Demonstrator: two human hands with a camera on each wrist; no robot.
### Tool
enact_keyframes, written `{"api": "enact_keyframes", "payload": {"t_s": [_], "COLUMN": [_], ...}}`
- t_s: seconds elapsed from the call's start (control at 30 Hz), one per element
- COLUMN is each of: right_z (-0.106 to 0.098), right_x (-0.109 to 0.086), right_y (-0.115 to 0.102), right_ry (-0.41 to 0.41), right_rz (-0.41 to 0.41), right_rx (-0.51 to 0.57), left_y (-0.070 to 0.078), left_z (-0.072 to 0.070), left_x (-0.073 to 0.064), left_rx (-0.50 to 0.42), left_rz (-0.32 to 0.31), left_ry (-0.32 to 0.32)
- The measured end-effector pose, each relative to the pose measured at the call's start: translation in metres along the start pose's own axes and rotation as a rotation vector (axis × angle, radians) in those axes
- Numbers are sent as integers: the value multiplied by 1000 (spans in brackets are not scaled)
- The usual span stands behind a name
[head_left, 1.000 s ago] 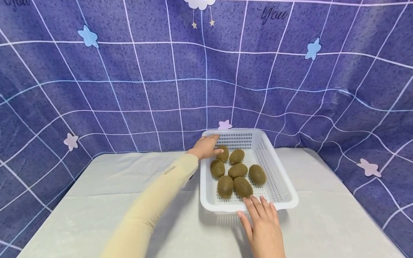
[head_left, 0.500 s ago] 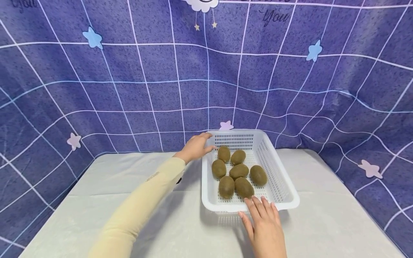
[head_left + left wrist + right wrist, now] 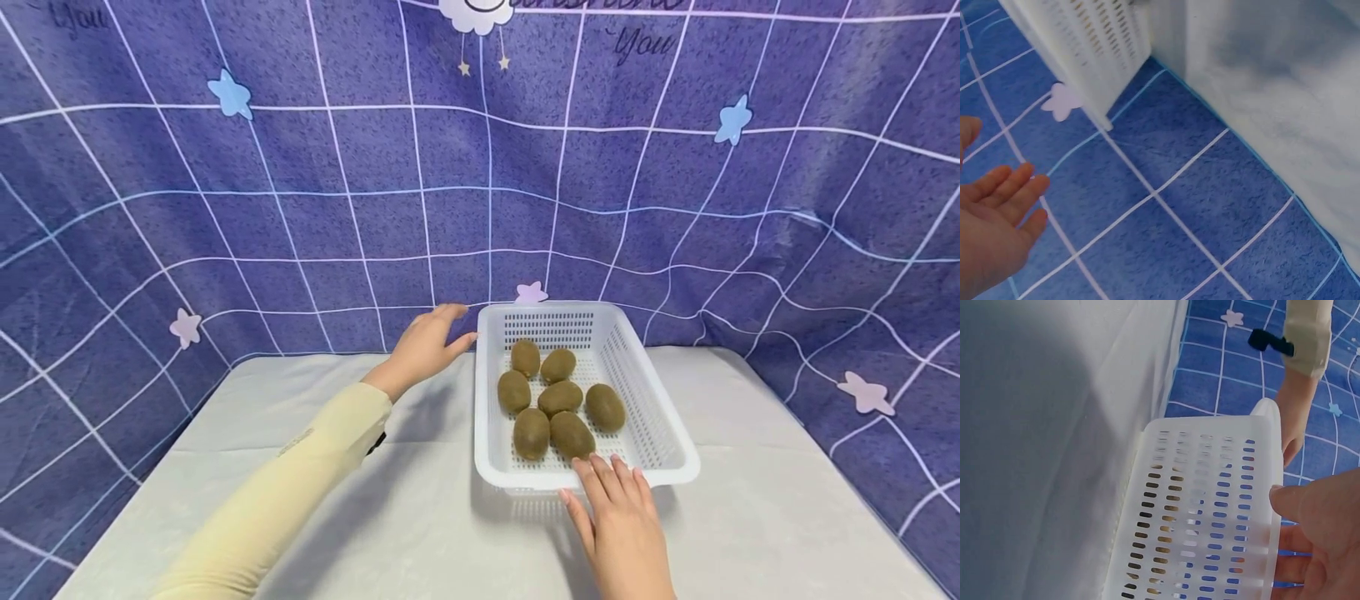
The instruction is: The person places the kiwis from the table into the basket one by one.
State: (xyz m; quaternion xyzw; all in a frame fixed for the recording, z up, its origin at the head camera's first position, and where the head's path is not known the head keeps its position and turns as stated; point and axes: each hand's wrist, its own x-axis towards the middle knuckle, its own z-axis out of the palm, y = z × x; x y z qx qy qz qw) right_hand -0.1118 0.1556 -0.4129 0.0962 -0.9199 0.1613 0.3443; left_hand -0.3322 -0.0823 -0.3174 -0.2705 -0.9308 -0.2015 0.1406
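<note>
A white plastic basket (image 3: 491, 467) with slotted walls stands on the table, several brown kiwis (image 3: 560, 399) lying spread over its floor. My right hand (image 3: 626, 533) holds its near rim, fingers over the edge to the inside and thumb on the outside; in the right wrist view the thumb (image 3: 1288, 500) presses at the rim. Just left of the basket's far left corner hovers my left hand (image 3: 422, 348), holding nothing. Its fingers are loosely extended and apart from the rim. In the left wrist view that hand (image 3: 997, 231) shows its palm, with the basket wall (image 3: 1094, 56) beyond.
A pale cloth covers the table (image 3: 390, 517). Behind and at both sides hangs a purple-blue curtain (image 3: 360, 217) with grid lines, stars and a cloud. A dark clip-like piece (image 3: 1270, 342) sticks out at the left sleeve.
My left hand has drawn back leftward from over the basket's far left corner and the kiwis there, and is now outside it. The right hand keeps its place on the near rim.
</note>
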Motion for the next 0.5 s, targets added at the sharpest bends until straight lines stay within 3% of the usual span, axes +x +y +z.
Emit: {"api": "enact_keyframes", "payload": {"t_s": [0.23, 0.5], "right_z": [-1, -13], "right_x": [4, 11], "right_y": [4, 11], "right_ry": [-26, -156], "right_rz": [-42, -71], "right_rx": [-27, -19], "left_y": [9, 9], "left_z": [-15, -28], "left_x": [-36, -75], "left_rx": [-70, -31], "left_rz": [-51, -61], "left_ry": [61, 139]}}
